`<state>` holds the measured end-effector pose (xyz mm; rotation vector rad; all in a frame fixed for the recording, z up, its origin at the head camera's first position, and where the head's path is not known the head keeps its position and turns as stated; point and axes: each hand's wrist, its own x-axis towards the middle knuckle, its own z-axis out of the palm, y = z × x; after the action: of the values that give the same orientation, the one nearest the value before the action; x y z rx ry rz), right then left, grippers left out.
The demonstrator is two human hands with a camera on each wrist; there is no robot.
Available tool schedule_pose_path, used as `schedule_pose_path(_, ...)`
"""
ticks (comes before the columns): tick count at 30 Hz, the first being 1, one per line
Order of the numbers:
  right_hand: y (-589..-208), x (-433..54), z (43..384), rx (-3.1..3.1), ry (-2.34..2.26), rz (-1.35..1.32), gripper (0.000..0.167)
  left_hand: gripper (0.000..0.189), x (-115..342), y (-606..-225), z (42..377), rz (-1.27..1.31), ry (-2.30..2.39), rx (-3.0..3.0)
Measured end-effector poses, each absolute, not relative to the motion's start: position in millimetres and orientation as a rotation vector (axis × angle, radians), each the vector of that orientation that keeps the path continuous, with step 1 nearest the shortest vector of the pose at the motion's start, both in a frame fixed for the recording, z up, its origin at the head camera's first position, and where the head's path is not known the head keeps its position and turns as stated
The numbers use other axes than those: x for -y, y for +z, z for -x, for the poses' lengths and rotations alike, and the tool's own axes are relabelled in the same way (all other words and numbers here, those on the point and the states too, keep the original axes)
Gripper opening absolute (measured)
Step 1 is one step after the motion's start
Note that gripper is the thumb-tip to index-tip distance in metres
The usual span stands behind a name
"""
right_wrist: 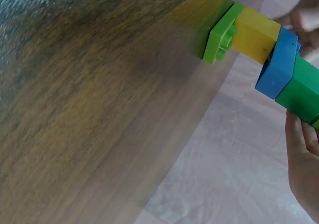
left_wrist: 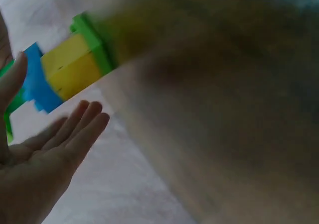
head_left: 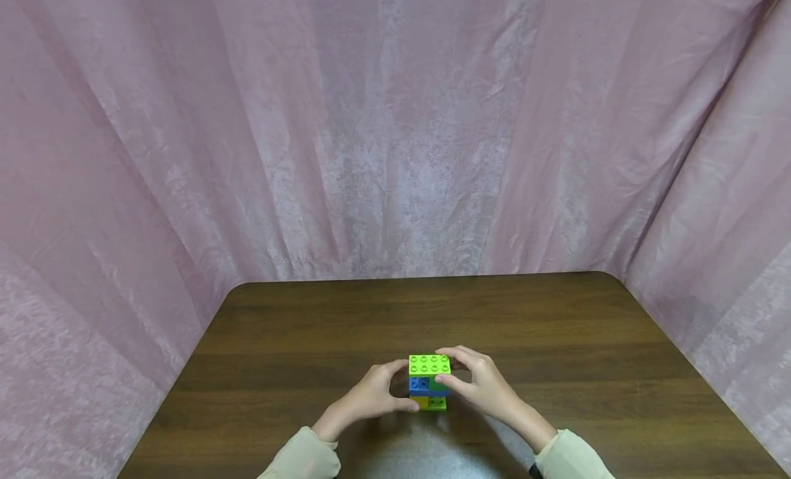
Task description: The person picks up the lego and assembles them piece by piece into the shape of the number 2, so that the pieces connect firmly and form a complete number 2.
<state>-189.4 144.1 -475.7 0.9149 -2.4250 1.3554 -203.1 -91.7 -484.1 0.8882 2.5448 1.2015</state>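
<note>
A small tower of toy building blocks stands on the table. Its lime base plate (right_wrist: 219, 35) carries a yellow block (right_wrist: 256, 33); above that come a blue plate (right_wrist: 279, 64) and a green block (right_wrist: 301, 87). A lime studded plate (head_left: 429, 364) tops it. My right hand (head_left: 485, 386) pinches the tower's upper part, thumb in front and fingers behind. My left hand (head_left: 373, 394) is at the left side, thumb before the lower blocks. In the left wrist view its fingers (left_wrist: 75, 129) extend straight, apart from the blocks.
The brown wooden table (head_left: 296, 328) has rounded far corners. Pink velvet curtains (head_left: 395, 136) hang behind it and along both sides.
</note>
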Motion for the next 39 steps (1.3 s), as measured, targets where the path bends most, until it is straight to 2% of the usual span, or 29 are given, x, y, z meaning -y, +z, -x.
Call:
schedule_pose_path(3,-477.3,-144.3,189.9,2.421,1.361,-0.908,0.034,0.057,89.9,-492.8,203.4,-0.845,1.141,-2.51)
schedule_pose_path(13,-478.7,-144.1,190.0,2.376,1.339,-0.914,0.036,0.042,77.8,-506.3,208.9,-0.836,1.083,-2.602)
schedule_pose_path(28,-473.9,-144.2,191.1,2.382,1.368,-0.927,0.043,0.044,73.3,-502.4,211.0,-0.858,1.01,-2.684)
schedule_pose_path(39,-465.6,-148.9,194.3,2.498,1.292,-0.988,0.037,0.042,75.4,-506.0,213.2,-0.891,0.976,-2.745)
